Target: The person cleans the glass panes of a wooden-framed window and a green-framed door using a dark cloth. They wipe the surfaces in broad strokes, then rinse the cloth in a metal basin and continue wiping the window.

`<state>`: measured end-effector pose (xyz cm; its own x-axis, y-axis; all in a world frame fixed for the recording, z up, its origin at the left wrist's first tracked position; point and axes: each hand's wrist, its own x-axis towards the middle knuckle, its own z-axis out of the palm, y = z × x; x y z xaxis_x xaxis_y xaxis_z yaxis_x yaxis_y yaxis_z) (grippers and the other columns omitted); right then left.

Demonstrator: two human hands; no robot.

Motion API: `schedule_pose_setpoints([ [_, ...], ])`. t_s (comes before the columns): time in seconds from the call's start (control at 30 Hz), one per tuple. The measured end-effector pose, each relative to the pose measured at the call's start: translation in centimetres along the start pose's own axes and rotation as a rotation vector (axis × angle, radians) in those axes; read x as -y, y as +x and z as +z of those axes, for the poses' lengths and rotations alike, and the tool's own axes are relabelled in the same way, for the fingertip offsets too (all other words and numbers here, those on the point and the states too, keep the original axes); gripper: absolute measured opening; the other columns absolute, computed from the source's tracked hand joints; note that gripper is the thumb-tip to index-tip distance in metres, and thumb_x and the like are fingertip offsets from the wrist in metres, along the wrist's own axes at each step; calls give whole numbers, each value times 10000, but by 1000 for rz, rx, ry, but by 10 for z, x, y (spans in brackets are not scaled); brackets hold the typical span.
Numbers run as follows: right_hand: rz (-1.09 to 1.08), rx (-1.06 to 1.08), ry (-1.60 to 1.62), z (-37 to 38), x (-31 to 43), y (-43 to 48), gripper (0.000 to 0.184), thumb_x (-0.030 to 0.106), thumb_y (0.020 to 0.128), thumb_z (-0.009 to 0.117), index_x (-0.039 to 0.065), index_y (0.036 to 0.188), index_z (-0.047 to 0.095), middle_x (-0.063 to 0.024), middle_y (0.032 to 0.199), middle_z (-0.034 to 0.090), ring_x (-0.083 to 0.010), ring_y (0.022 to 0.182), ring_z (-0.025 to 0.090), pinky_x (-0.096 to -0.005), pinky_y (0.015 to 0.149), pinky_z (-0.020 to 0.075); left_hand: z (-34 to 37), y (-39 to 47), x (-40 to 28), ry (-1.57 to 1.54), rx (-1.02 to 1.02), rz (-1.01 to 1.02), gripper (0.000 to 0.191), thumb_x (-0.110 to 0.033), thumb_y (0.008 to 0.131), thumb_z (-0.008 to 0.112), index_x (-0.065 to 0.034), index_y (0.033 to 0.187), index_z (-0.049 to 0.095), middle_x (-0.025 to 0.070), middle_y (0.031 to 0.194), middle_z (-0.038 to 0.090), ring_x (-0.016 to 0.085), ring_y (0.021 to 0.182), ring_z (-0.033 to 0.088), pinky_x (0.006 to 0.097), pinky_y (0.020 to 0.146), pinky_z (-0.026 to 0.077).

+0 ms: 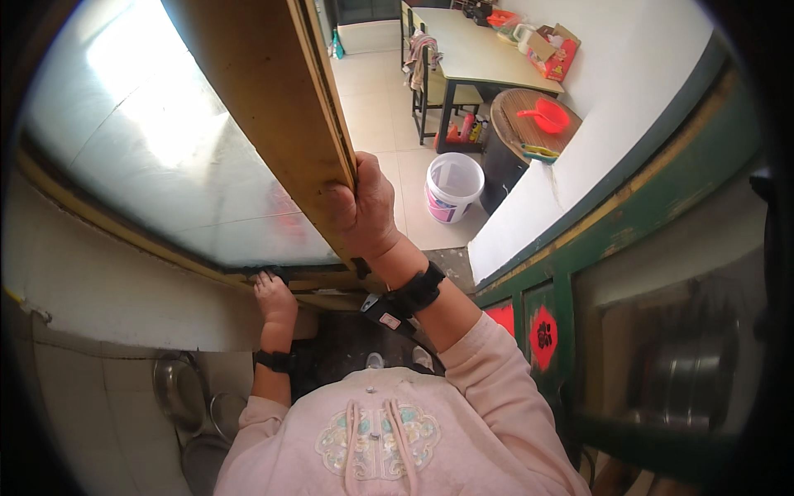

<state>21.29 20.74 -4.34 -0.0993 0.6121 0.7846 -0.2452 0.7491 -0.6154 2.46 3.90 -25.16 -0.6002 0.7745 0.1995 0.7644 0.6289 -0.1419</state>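
Observation:
My right hand (pixel 369 208) grips the upright edge of a brown wooden frame (pixel 273 93), thumb on its face and fingers around the side. The frame holds a glass pane (pixel 186 180) with bright glare across it. At the pane's lower edge, my left hand (pixel 275 297) presses a dark, cloth-like item (pixel 277 271) against the glass and the lower rail. Much of that item is hidden beneath the fingers. Both wrists wear black bands.
Beyond the frame stand a white plastic bucket (pixel 454 186), a round wooden-topped stand (pixel 518 118) with a red dipper (pixel 549 116), a table (pixel 484 49) and a chair (pixel 456 96). A green door (pixel 561 279) is at right. Metal pans (pixel 180 390) hang lower left.

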Motion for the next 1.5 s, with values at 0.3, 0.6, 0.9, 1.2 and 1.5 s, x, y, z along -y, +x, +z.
schedule_pose_setpoints([
  [0.3,48,-1,-80,-5,9,-5,367,373,927,511,19,1023,497,-160,800,574,-327,676,573,-368,612,468,-41,-24,19,-462,-217,305,281,-28,800,550,39,1072,573,204,1104,592,369,1050,545,422,925,428],
  [0.6,-4,-61,-119,2,19,-14,342,164,926,538,1,1217,462,-162,1017,569,-274,871,577,-312,776,472,-72,-47,20,-1149,57,503,253,-17,825,551,11,1074,585,183,1039,607,372,943,589,369,806,485],
  [0.9,288,136,-447,-69,31,-84,582,92,832,670,3,1340,400,-170,1237,546,-237,984,604,-306,772,508,-82,-60,-4,-1264,410,725,308,26,794,567,-16,1099,584,160,1085,595,357,971,586,348,835,480],
  [1.2,688,286,-532,-190,85,-176,421,26,870,593,-13,1272,477,-127,1075,639,-157,834,639,-264,723,513,-114,-72,-78,-1430,505,865,305,54,817,531,-4,1116,560,124,1056,573,272,953,564,306,869,438],
  [1.5,117,146,-1421,-320,216,-155,217,-24,831,593,20,1041,630,-127,925,654,-288,795,644,-369,676,513,-128,-93,-192,-1654,789,809,165,-62,921,509,-12,1077,530,83,927,557,180,856,533,294,792,448],
])
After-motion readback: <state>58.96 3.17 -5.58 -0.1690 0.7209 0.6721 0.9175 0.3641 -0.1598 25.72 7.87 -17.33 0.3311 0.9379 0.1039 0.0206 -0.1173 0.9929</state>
